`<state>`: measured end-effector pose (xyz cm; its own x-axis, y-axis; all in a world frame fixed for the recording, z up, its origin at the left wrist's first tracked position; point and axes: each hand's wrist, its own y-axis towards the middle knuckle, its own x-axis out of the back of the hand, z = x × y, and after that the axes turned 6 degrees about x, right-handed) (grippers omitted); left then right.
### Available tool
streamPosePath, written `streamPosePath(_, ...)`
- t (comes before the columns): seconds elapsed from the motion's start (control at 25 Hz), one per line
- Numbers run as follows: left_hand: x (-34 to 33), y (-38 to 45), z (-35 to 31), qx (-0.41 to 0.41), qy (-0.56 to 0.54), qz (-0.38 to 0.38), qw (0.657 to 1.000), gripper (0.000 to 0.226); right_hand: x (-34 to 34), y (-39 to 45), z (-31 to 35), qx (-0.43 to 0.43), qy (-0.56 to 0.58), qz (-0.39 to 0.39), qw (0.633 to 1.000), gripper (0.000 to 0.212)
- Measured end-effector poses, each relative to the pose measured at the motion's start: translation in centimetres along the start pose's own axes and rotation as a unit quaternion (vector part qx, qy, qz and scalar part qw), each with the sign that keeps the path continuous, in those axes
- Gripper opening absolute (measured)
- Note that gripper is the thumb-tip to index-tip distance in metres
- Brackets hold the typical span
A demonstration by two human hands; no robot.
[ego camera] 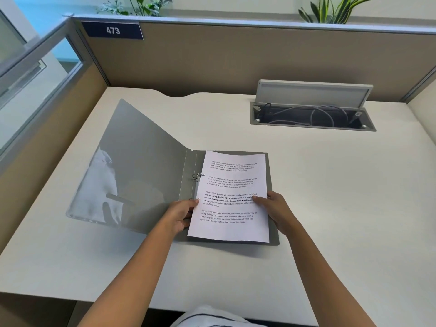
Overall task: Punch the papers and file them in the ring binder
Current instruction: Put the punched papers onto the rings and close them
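Grey ring binder (151, 175) lies open near the counter's left edge, and I see both hands, left hand (179, 214) and right hand (273, 205), with fingers pinching the papers (232, 199) over the rings (197, 177); a misaligned hole may tear.

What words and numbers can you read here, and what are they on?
"473": blue sign on the partition.
"Village life is a peaceful, close-knit, and nature-connected way of living...": paper in the ring binder, four similar paragraphs; the smaller lines are too blurred to read fully.
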<state>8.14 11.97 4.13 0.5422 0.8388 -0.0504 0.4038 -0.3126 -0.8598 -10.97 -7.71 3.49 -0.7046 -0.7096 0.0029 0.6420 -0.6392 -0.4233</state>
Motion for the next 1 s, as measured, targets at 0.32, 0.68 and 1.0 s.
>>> streamPosePath(0.32, -0.7, 0.6, 1.2, -0.057, 0.07, -0.064, 0.994, 0.007, 0.8, 0.2, -1.1, 0.008, -0.076, -0.044, 0.996, 0.025)
streamPosePath(0.68, -1.1, 0.8, 1.4, -0.201, 0.453, -0.247, 0.833, 0.053, 1.1, 0.0, -2.0, 0.011, -0.212, -0.088, 0.973, 0.02)
streamPosePath(1.0, -1.6, 1.2, 1.9, -0.215, 0.499, -0.268, 0.795, 0.052, 1.5, -0.2, -2.5, -0.007, -0.189, -0.12, 0.975, 0.026)
